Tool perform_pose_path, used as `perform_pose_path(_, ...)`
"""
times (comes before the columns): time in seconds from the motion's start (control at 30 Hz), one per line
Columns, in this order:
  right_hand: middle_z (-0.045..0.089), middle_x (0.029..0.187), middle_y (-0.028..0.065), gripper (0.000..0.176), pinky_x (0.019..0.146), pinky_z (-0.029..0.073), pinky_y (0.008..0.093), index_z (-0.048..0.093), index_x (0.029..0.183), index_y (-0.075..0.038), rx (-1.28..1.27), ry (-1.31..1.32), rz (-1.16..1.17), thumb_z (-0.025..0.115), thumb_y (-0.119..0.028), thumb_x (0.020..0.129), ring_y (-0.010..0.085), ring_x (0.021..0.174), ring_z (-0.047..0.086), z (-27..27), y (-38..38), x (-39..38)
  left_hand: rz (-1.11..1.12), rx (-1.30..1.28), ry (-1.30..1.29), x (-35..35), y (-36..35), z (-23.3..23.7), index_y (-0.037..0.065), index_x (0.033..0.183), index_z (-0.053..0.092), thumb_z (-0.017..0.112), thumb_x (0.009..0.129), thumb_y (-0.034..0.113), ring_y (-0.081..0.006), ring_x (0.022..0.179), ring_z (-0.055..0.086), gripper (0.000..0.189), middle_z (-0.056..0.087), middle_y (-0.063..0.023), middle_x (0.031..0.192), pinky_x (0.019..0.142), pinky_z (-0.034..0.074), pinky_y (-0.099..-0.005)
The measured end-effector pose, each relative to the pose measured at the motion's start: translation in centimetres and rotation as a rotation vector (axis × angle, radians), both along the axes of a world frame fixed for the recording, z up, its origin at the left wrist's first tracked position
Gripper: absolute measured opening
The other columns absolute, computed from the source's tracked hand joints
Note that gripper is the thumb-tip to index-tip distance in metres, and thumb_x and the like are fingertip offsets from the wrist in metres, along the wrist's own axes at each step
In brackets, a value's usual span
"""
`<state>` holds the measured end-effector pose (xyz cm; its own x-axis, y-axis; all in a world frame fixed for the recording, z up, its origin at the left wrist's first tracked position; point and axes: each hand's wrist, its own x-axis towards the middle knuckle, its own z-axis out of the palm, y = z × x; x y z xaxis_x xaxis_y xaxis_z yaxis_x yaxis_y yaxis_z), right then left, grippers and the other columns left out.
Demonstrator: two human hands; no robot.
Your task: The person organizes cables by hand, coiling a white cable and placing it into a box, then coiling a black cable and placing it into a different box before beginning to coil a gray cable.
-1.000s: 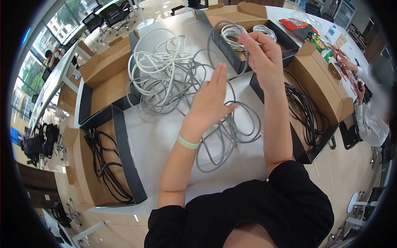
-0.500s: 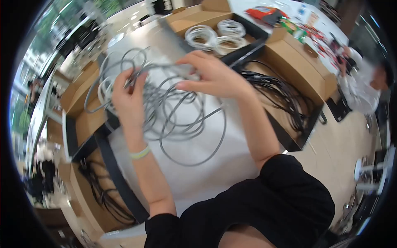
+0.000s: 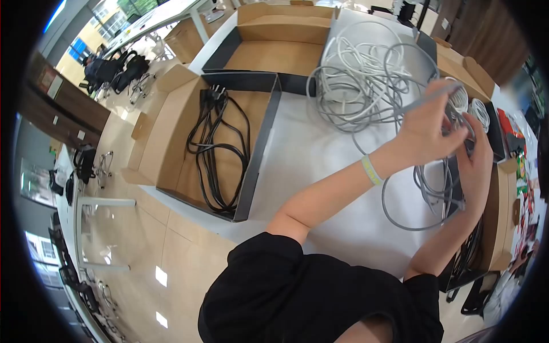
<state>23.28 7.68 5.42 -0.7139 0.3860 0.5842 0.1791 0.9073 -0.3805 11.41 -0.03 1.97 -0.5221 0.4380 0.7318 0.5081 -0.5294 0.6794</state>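
Note:
Grey network cable hangs in loose loops from both my hands, just above the white tabletop. My left hand, with a pale band at its wrist, is closed on strands of it. Close beside it on the right, my right hand has its fingers curled round the gathered grey loops. One plug end dangles near my right wrist. Left of my hands lies a tangled pile of white and grey cables, with grey loops running from it toward my grip. The strands inside my fingers are partly hidden.
An open box with a black power cord stands at the left. Behind it is another open cardboard box. White coiled cables sit in a box at the right, above another box of black cables. A person in white is at lower right.
The view has swung left, so the table and boxes appear further right. My hands have come closer together, and the grey loops hang more gathered beneath them, off the pile's right side.

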Motion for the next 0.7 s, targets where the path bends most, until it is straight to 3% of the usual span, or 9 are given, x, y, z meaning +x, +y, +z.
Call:
perform_pose_path(0.03,0.057,0.095,0.0143,0.034,0.072,0.042,0.0296,0.050,0.109,-0.001,-0.001,-0.002,0.015,0.058,-0.005,0.076,0.0241,0.083,0.056,0.1,-0.3,0.0,0.058,-0.034,0.169,0.1,-0.3,0.0,-0.002,0.115,0.039,0.063,0.070,0.012,-0.0135,0.059,0.055,0.053,0.042,-0.0156,0.116,0.050,0.044,-0.0234)
perform_pose_path(0.13,0.055,0.105,0.0097,0.039,0.075,0.042,0.0289,0.050,0.110,-0.002,0.061,-0.024,-0.022,0.062,-0.005,0.073,0.0210,0.092,0.054,0.2,-0.4,0.2,0.054,-0.087,0.131,-1.4,-0.7,0.0,0.002,0.112,0.043,0.062,0.073,0.014,-0.0139,0.056,0.052,0.045,0.050,-0.0138,0.100,0.051,0.043,-0.0246)
perform_pose_path(0.2,0.050,0.114,0.0094,0.047,0.079,0.042,0.0287,0.046,0.115,-0.003,-0.149,0.063,0.089,0.064,-0.009,0.073,0.0192,0.099,0.051,-0.2,0.2,0.7,0.063,-0.152,0.013,-3.2,-0.6,0.3,0.007,0.113,0.043,0.059,0.078,0.012,-0.0099,0.055,0.050,0.039,0.052,-0.0086,0.089,0.051,0.041,-0.0237)
perform_pose_path(0.27,0.046,0.119,0.0136,0.054,0.078,0.044,0.0291,0.040,0.124,-0.004,-0.323,0.097,0.140,0.064,-0.016,0.076,0.0210,0.101,0.051,0.1,-0.2,0.9,0.047,0.062,-0.211,-5.3,-0.1,-0.1,0.006,0.114,0.041,0.058,0.080,0.014,-0.0085,0.056,0.047,0.039,0.051,-0.0056,0.088,0.051,0.040,-0.0223)
perform_pose_path(0.43,0.048,0.116,0.0166,0.055,0.077,0.044,0.0285,0.035,0.128,-0.002,-0.523,-0.084,0.192,0.057,-0.021,0.081,0.0220,0.099,0.051,0.9,-0.5,1.4,0.019,0.202,-0.648,-7.6,-2.1,0.5,0.006,0.117,0.037,0.058,0.082,0.022,-0.0073,0.064,0.049,0.044,0.049,-0.0044,0.097,0.053,0.038,-0.0187)
perform_pose_path(0.5,0.050,0.115,0.0160,0.054,0.079,0.043,0.0286,0.036,0.126,0.000,-0.514,-0.179,0.325,0.057,-0.021,0.081,0.0206,0.101,0.050,0.4,-0.1,1.2,-0.016,0.200,-0.673,-7.7,-2.2,0.4,0.008,0.118,0.036,0.058,0.082,0.024,-0.0075,0.068,0.049,0.046,0.048,-0.0032,0.101,0.056,0.038,-0.0195)
perform_pose_path(0.53,0.051,0.114,0.0168,0.053,0.084,0.041,0.0311,0.038,0.125,0.001,-0.373,-0.102,0.403,0.056,-0.024,0.081,0.0215,0.102,0.049,-0.4,0.2,0.8,0.019,0.185,-0.662,-7.7,-2.1,0.3,0.008,0.118,0.036,0.059,0.082,0.025,-0.0080,0.068,0.050,0.046,0.048,-0.0030,0.101,0.057,0.038,-0.0203)
perform_pose_path(0.63,0.052,0.114,0.0171,0.052,0.089,0.036,0.0332,0.039,0.124,0.002,-0.271,-0.192,0.412,0.055,-0.024,0.081,0.0242,0.104,0.048,0.4,2.0,2.0,0.074,0.139,-0.582,-7.7,-1.6,-0.1,0.005,0.118,0.040,0.060,0.080,0.023,-0.0091,0.066,0.051,0.046,0.051,-0.0029,0.095,0.058,0.037,-0.0218)
perform_pose_path(0.7,0.052,0.112,0.0186,0.052,0.088,0.037,0.0331,0.042,0.122,0.000,-0.304,-0.184,0.050,0.056,-0.028,0.080,0.0269,0.104,0.049,0.1,3.7,3.2,0.093,0.135,-0.543,-7.9,-1.2,0.1,0.001,0.117,0.043,0.063,0.077,0.016,-0.0079,0.065,0.050,0.047,0.054,-0.0026,0.087,0.056,0.038,-0.0203)
